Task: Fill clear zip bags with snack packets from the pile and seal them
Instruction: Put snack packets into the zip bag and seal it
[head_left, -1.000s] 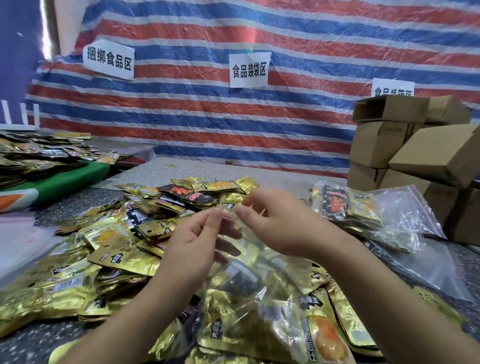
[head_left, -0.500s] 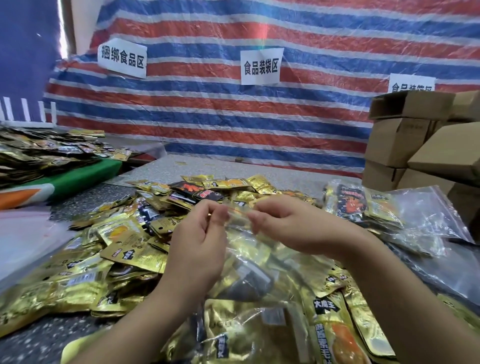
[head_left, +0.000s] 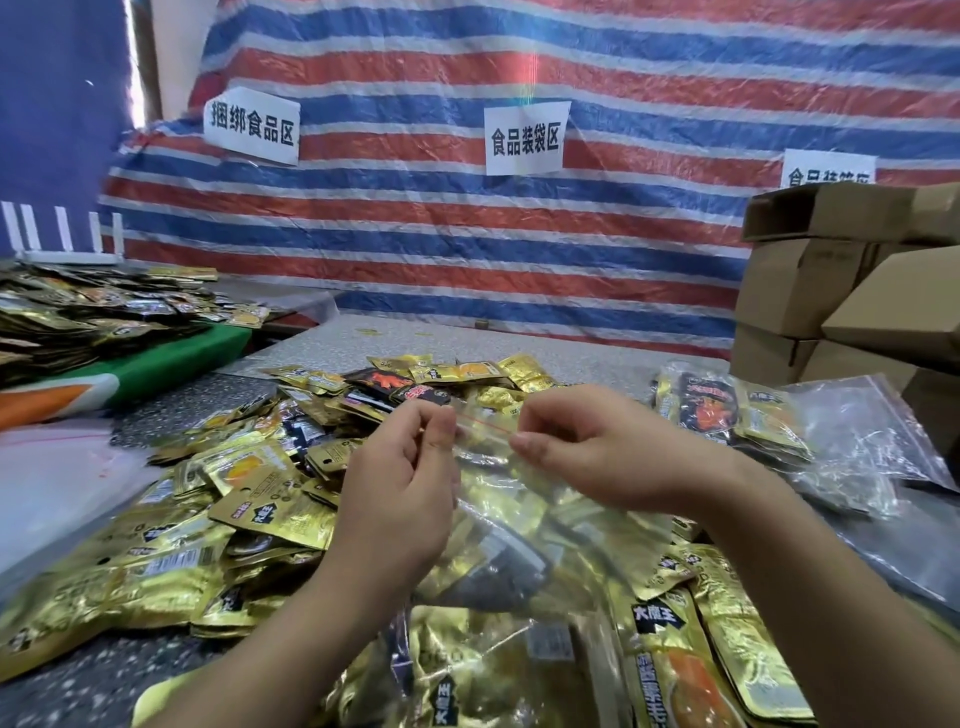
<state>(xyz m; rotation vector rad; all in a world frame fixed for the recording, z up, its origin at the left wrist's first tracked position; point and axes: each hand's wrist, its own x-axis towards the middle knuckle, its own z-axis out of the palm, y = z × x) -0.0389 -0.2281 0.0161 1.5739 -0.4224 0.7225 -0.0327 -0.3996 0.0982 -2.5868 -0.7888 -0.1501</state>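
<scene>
Two bare hands meet above the middle of the worktop (head_left: 519, 343), each pinching the top edge of one clear zip bag (head_left: 519, 525). The left hand (head_left: 402, 478) rises from the near left with its forearm slanting up and right, palm turned toward the right, thumb and forefinger closed in a tight grip on the left end of the bag's mouth. The right hand (head_left: 597, 452) comes in from the near right, back of the hand up, fingers curled, its thumb and forefinger gripping the right end of the same edge. Between the two grips runs the bag's red zip line (head_left: 485, 422), nearly level and lying left to right.

From that edge the bag hangs toward the near side, its long axis running from far to near, mouth pointing away from the person. Gold snack packets show through its clear film. It rests over the pile of gold and black snack packets (head_left: 249, 467) that spreads across the worktop, mostly to the left. At the right lie filled clear bags (head_left: 727, 410), near stacked cardboard boxes (head_left: 800, 291). A striped tarpaulin (head_left: 467, 234) with white paper signs (head_left: 525, 136) closes the far side.
</scene>
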